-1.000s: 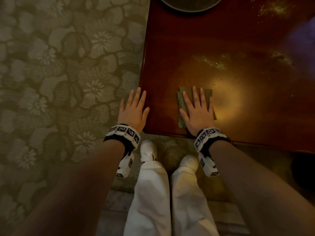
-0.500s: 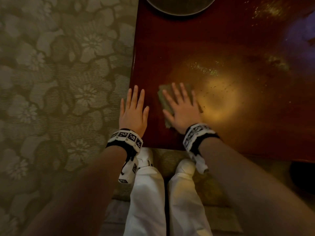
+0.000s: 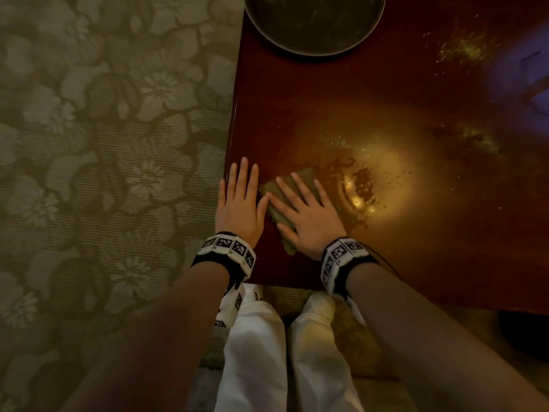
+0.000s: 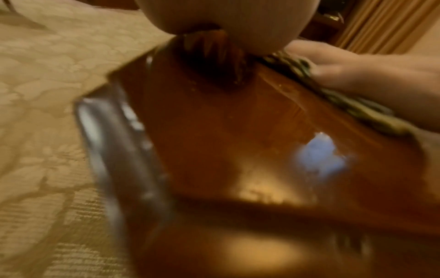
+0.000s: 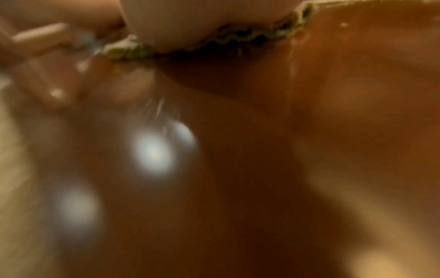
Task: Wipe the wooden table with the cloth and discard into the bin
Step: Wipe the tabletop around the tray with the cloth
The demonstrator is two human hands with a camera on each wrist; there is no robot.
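Note:
A small green cloth (image 3: 303, 181) lies on the dark red wooden table (image 3: 416, 248) near its front left corner. My right hand (image 3: 300, 191) presses flat on the cloth with straight, spread fingers. My left hand (image 3: 242, 173) lies flat at the table's left edge, thumb close to the cloth. In the left wrist view the cloth (image 4: 357, 109) shows under the right hand (image 4: 371, 79). The right wrist view shows the cloth's edge (image 5: 238, 37) under the palm, blurred. Crumbs and a wet smear (image 3: 356, 185) sit to the right of the cloth.
A round dark dish (image 3: 315, 22) sits at the table's far edge. More crumbs (image 3: 463, 46) lie at the back right. A floral carpet (image 3: 104, 173) covers the floor on the left. My white trousers (image 3: 282, 352) are below the table's front edge.
My right hand has slid the cloth to the left, up to my left hand. The left hand stays at the table's edge. The view has shifted.

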